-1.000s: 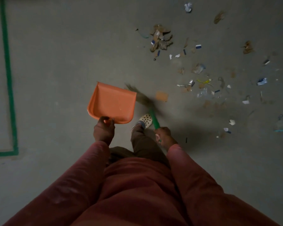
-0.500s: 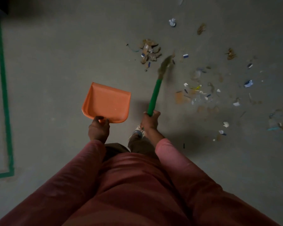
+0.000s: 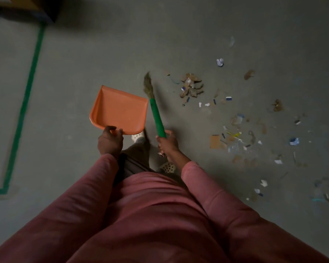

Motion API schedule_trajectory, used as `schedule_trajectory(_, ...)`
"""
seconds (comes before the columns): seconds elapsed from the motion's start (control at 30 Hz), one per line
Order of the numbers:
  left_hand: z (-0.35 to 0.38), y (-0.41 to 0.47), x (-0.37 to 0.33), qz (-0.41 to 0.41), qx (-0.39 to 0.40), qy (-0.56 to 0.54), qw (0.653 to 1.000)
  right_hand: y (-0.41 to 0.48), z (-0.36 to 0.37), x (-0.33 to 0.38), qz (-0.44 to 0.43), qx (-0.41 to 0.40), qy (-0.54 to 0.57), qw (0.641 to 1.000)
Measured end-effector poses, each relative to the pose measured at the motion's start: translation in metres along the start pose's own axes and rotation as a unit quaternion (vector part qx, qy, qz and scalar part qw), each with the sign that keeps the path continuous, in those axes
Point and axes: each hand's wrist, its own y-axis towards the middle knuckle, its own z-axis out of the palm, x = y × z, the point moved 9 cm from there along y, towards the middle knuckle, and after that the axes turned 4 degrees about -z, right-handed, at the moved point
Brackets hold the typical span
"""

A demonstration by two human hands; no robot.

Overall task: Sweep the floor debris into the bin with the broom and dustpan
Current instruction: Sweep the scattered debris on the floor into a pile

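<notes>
Dustpan (image 3: 120, 112) in L hand (image 3: 109, 141), broom (image 3: 157, 118) in R hand (image 3: 167, 143), debris (image 3: 191, 86) apart rightward

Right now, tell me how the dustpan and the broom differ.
The dustpan is orange; the broom has a green handle and brownish bristles. The dustpan is a broad, shallow scoop; the broom is long and thin. The left hand grips the dustpan at its near edge; the right hand grips the broom's handle end. Both are held left of the debris pile.

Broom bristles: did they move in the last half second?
Yes. The broom bristles swung left: earlier right of the brown debris pile, now left of it, beside the orange dustpan.
</notes>
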Motion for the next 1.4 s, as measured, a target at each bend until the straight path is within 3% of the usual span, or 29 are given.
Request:
schedule_trajectory(0.23, 0.017, 0.044, -0.027, -0.005, 0.027, 0.022, 0.999, 0.05, 0.018, 0.052, -0.003, -0.004, -0.052, 0.999)
schedule_trajectory(0.53, 0.044, 0.129, -0.099, 0.071, 0.083, 0.119, 0.987, 0.158, 0.04, 0.129, 0.039, -0.002, -0.213, 0.976)
schedule_trajectory(0.8, 0.056, 0.191, -0.148, 0.098, 0.128, 0.139, 0.977, 0.233, 0.008, 0.139, 0.136, -0.07, -0.124, 0.98)
schedule_trajectory(1.0, 0.065, 0.215, -0.182, 0.139, 0.151, 0.148, 0.967, 0.24, -0.017, 0.137, 0.17, -0.212, 0.102, 0.957)
schedule_trajectory(1.07, 0.065, 0.218, -0.193, 0.148, 0.154, 0.145, 0.966, 0.229, -0.002, 0.146, 0.173, -0.246, 0.126, 0.945)
schedule_trajectory(1.23, 0.063, 0.224, -0.212, 0.122, 0.156, 0.13, 0.971, 0.182, 0.051, 0.147, 0.152, -0.195, 0.045, 0.968)
schedule_trajectory(1.4, 0.075, 0.221, -0.236, 0.132, 0.171, 0.125, 0.968, 0.188, 0.052, 0.129, 0.152, -0.103, 0.053, 0.982)
